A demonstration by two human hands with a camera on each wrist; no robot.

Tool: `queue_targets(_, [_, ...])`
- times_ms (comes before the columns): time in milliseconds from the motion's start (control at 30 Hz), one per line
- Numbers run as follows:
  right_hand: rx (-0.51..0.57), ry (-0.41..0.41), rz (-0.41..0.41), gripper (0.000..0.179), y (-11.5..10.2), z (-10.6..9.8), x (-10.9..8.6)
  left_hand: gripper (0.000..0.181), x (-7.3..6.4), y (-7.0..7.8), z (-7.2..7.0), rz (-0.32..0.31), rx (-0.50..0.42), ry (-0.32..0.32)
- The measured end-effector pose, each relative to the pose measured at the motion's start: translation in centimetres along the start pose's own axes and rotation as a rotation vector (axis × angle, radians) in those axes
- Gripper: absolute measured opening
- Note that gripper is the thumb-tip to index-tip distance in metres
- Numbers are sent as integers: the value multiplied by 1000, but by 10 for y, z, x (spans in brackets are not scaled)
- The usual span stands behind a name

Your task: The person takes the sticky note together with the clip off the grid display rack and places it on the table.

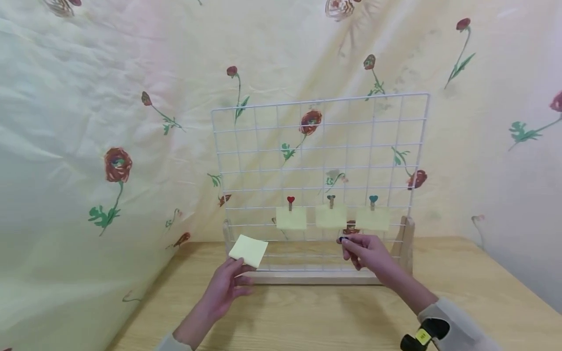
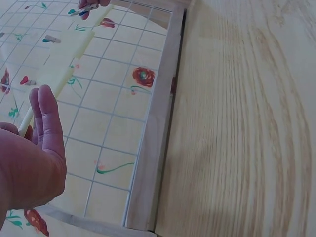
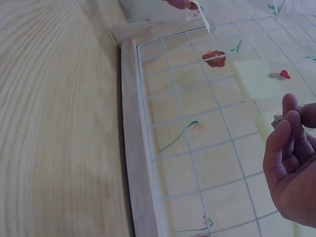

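My left hand (image 1: 223, 288) pinches a pale yellow sticky note (image 1: 249, 250) in front of the lower left of a white wire grid panel (image 1: 323, 125). Seen edge-on in the left wrist view, the note (image 2: 25, 122) sits between thumb and fingers. Between the thumb and fingertips of my right hand (image 1: 371, 254) is a small clothespin (image 1: 343, 239) with a dark blue top, just below the row of hung notes. Three yellow notes hang on the grid: the left note (image 1: 291, 219), middle note (image 1: 331, 217) and right note (image 1: 372, 219), each under a small heart-topped clothespin.
The grid stands upright in a wooden base (image 1: 316, 278) with a wooden post (image 1: 408, 246) at its right side. Under it is a light wood table (image 1: 303, 319). Flower-printed cloth (image 1: 145, 195) hangs behind and to the left. A black band (image 1: 432, 329) circles the right sleeve.
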State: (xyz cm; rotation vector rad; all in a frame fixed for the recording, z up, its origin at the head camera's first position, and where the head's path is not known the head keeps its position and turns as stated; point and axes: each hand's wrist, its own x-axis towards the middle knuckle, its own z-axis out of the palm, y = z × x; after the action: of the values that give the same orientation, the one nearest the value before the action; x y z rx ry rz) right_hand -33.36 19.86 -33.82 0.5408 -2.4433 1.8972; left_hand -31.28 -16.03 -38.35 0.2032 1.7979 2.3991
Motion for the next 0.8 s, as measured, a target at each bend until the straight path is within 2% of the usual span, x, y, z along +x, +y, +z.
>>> queue_targets(233, [-25, -29, -12, 32, 12, -11, -14, 35, -9, 2, -5, -11, 35, -31])
queue_targets(467, [-39, -17, 81, 39, 21, -22, -27, 33, -18, 1, -13, -47, 64, -39])
queue_targets(667, [-85, -22, 105, 36, 32, -31, -38, 40, -27, -5, -22, -86, 118, -48])
queue_targets(800, [-105, -62, 116, 35, 43, -38, -49, 39, -35, -10, -29, -127, 144, -63])
